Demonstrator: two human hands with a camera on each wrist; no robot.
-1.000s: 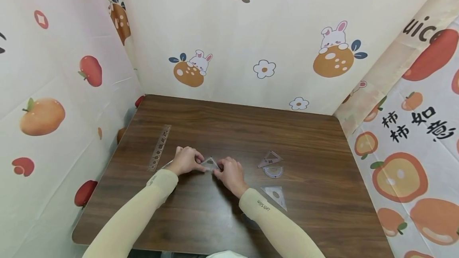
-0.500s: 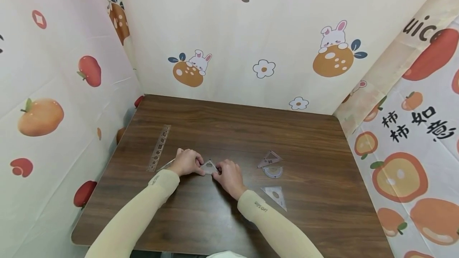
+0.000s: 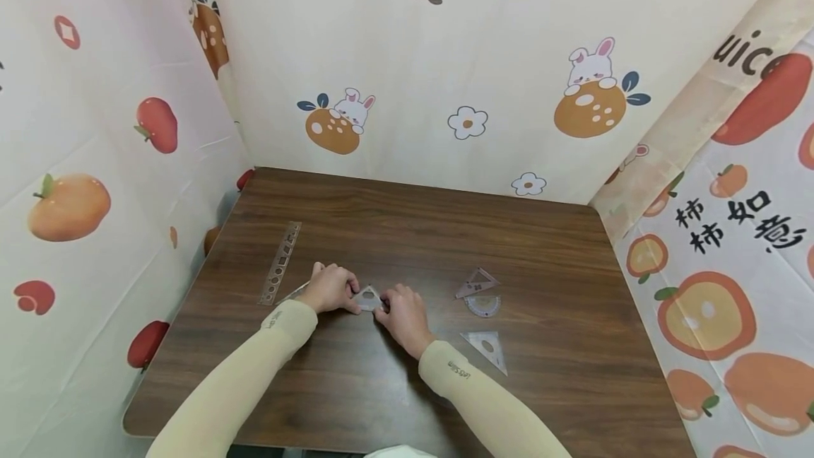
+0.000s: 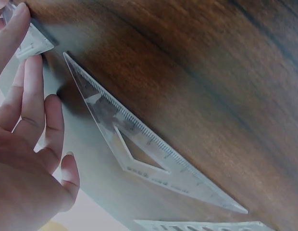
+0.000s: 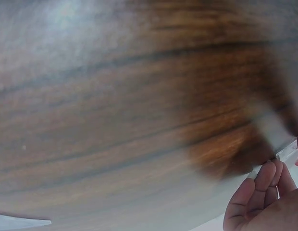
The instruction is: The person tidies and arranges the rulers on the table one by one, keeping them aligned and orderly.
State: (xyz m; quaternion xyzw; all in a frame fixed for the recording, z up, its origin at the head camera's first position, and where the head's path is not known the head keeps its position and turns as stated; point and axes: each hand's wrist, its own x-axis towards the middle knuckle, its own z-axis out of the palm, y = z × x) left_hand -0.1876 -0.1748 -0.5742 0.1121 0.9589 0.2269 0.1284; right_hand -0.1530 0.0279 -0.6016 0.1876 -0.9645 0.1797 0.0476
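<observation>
A small clear triangular set square [image 3: 367, 305] is held between both hands, in the middle of the table in the head view. My left hand [image 3: 331, 288] pinches its left corner; in the left wrist view the thumb and fingers of the left hand [image 4: 29, 127] meet at the set square [image 4: 37, 44]. At the right corner, the thumb and fingers of my right hand [image 3: 405, 315] pinch it. Only a sliver of the set square [image 5: 286, 153] shows past the right hand [image 5: 264, 202] in the right wrist view. A long clear set square [image 4: 103, 113] lies beside the left hand.
A stencil ruler [image 3: 280, 263] lies at the left on the brown wooden table [image 3: 394, 225]. To the right are a pinkish set square [image 3: 467, 289], a protractor [image 3: 484, 311] and a larger clear set square [image 3: 494, 343]. Patterned curtains [image 3: 407, 55] enclose the table.
Both hands have shifted slightly toward me with the small set square, which has also moved a little left. The other drawing tools lie where they were.
</observation>
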